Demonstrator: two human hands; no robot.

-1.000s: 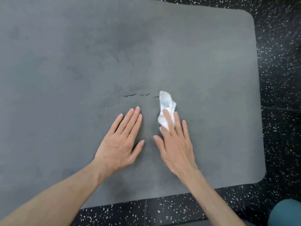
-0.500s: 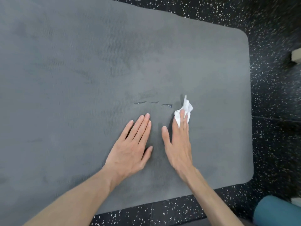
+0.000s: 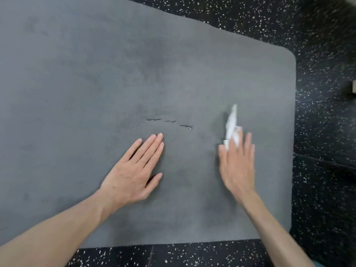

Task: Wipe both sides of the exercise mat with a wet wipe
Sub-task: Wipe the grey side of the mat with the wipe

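A grey exercise mat (image 3: 96, 83) lies flat on the floor and fills most of the view, with darker damp patches and a short row of small tears (image 3: 169, 123) near its middle. My left hand (image 3: 134, 170) rests palm down on the mat, fingers together, holding nothing. My right hand (image 3: 238, 162) lies flat to the right of it, blurred, pressing a crumpled white wet wipe (image 3: 232, 122) onto the mat under its fingertips. Most of the wipe sticks out beyond the fingers, toward the mat's right edge.
Black rubber floor with white speckles (image 3: 323, 132) surrounds the mat at the right, top right and near edge. A pale boxy object (image 3: 353, 87) shows at the right border. A sliver of a teal thing (image 3: 317, 264) peeks in at the bottom right.
My right hand has slid the wipe to the right across the mat, away from the tears. The left hand has stayed flat in place. The view has shifted a little.
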